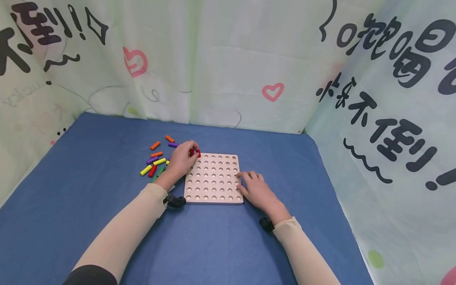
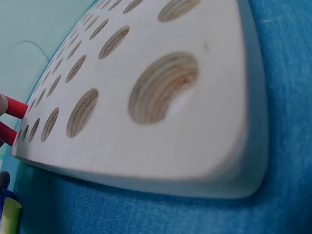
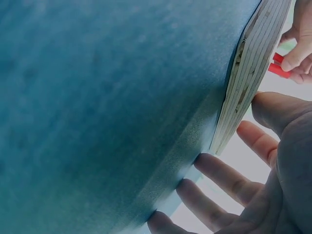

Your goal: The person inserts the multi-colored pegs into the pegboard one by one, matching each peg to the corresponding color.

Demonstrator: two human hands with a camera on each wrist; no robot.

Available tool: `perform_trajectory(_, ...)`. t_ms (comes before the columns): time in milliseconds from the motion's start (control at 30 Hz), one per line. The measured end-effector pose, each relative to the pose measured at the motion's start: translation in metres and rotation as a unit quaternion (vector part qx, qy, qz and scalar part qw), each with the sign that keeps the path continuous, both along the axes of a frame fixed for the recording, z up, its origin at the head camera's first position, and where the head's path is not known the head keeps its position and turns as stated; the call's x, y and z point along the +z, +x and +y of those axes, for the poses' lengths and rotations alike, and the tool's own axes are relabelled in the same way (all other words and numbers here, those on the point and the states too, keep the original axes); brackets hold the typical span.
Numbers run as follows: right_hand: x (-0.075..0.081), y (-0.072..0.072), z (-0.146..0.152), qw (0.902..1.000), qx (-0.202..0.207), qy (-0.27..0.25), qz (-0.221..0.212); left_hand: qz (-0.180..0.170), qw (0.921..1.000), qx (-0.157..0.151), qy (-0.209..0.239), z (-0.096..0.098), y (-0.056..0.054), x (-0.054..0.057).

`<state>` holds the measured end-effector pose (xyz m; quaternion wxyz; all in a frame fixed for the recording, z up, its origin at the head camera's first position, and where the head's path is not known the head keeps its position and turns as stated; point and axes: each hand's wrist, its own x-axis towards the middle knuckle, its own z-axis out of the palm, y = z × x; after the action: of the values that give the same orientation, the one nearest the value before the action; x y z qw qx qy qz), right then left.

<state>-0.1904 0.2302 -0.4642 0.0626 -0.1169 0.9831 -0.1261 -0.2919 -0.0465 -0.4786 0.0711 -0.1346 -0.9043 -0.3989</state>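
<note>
1. The left hand (image 1: 182, 160) is pinching red pegs (image 1: 198, 154) at the upper left corner of the pegboard (image 1: 213, 178), left of the frame's centre; two are showing in both wrist views.
2. The right hand (image 1: 257, 192) is resting at the board's right edge, fingers loosely spread, thumb and forefinger touching the board and gripping nothing.
3. The pegboard is lying flat on the blue cloth (image 1: 221, 245) near the middle of the frame, and its rows of round holes are facing up.
4. The pegs are looking light, stiff and smooth, so they would probably roll or turn in the fingers; a pinch near one end should leave the other end free.
5. The board is showing a layered, wood-like side in the right wrist view; it is probably rigid and hard to damage, and its edges should be the surest place to steady it.
6. Loose pegs (image 1: 155, 145) are lying left of the board, some partly hiding behind the left hand and wrist.
7. The left wrist view is cutting off the red pegs at its left edge, so whether either is sitting in a hole is impossible to tell.
</note>
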Motion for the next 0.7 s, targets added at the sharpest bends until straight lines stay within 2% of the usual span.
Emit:
perform_trajectory(200, 0.0011, 0.0000, -0.0006, 1.0000, 0.004, 0.002, 0.002, 0.006, 0.9998, -0.010, -0.017, -0.0016, -0.0005, -0.0010)
perform_trajectory(433, 0.0023, 0.0015, -0.0019, 1.0000, 0.005, -0.007, -0.001, 0.007, 0.9971, -0.026, -0.071, -0.0036, 0.0002, -0.0039)
perform_trajectory(700, 0.0016, 0.0010, -0.0019, 1.0000, 0.003, -0.003, -0.002, 0.003, 0.9967, -0.026, -0.076, -0.0087, 0.0043, -0.0025)
